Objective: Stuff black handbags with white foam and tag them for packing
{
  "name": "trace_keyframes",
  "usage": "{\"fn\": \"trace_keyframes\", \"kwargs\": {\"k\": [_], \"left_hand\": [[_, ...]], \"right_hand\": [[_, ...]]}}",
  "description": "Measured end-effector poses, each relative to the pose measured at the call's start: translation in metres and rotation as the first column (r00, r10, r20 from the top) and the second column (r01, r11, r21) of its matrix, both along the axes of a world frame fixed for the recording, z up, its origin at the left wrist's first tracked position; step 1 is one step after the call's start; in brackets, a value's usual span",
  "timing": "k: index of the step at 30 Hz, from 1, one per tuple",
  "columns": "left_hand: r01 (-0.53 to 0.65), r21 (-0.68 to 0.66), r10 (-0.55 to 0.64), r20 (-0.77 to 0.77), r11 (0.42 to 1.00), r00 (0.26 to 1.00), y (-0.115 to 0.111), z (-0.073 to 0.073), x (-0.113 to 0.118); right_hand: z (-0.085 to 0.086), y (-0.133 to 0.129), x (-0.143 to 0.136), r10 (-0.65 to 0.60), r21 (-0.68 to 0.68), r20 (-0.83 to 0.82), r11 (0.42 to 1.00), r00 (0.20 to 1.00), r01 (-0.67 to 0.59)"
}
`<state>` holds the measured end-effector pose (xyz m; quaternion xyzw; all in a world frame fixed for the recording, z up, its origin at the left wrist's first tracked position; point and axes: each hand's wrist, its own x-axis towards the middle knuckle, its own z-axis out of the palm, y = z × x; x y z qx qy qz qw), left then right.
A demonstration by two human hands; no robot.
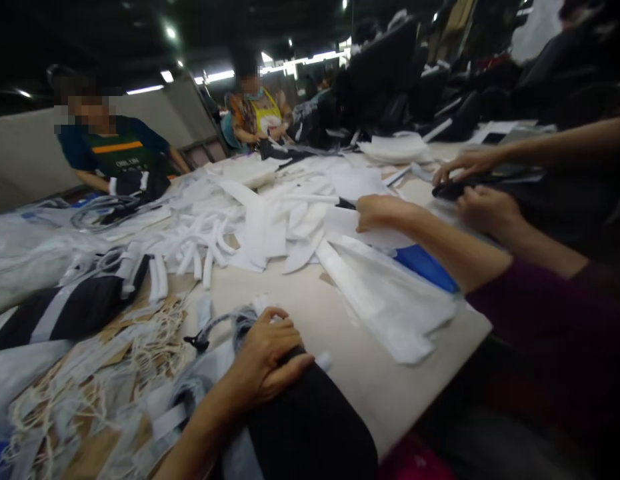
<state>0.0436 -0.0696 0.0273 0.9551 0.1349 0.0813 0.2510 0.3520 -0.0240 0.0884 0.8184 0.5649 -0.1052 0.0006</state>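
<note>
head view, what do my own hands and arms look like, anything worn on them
Both hands, left and right, have no glove, ring or watch that shows. The left forearm is bare up to the frame edge, no sleeve in view. The right arm has a dark purple sleeve ending well above the wrist; no pattern can be made out on it.

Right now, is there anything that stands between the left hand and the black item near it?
Nothing visible stands between them: the left hand lies on the upper end of the black item. The bundled grey cord is just beyond the hand, not in its way.
</note>
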Motion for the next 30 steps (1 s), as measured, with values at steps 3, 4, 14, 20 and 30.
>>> {"fn": "trace_keyframes", "kwargs": {"k": [3, 4, 14, 20, 30], "left_hand": [[0.007, -0.047, -0.007, 0.003, 0.999, 1.000, 0.003, 0.000, 0.000], [0.010, -0.063, -0.010, 0.007, 0.998, 1.000, 0.003, 0.000, 0.000], [0.023, -0.101, -0.023, -0.002, 0.995, 1.000, 0.004, 0.006, 0.005], [0.005, -0.124, -0.006, -0.008, 0.992, 1.000, 0.003, 0.004, 0.004], [-0.008, -0.091, 0.010, 0.019, 0.996, 1.000, 0.001, -0.002, 0.001]], "right_hand": [[-0.018, -0.055, -0.009, 0.064, 0.036, -0.118, 0.998, 0.991, -0.060], [-0.024, -0.073, -0.016, 0.117, 0.073, -0.211, 0.992, 0.970, -0.104], [-0.084, -0.129, -0.081, 0.090, 0.049, -0.906, 0.993, 0.414, -0.108], [-0.097, -0.125, -0.101, 0.025, -0.004, -0.935, 0.997, 0.355, -0.080], [-0.115, -0.125, -0.127, -0.103, -0.122, -0.967, 0.990, 0.232, -0.069]]}}
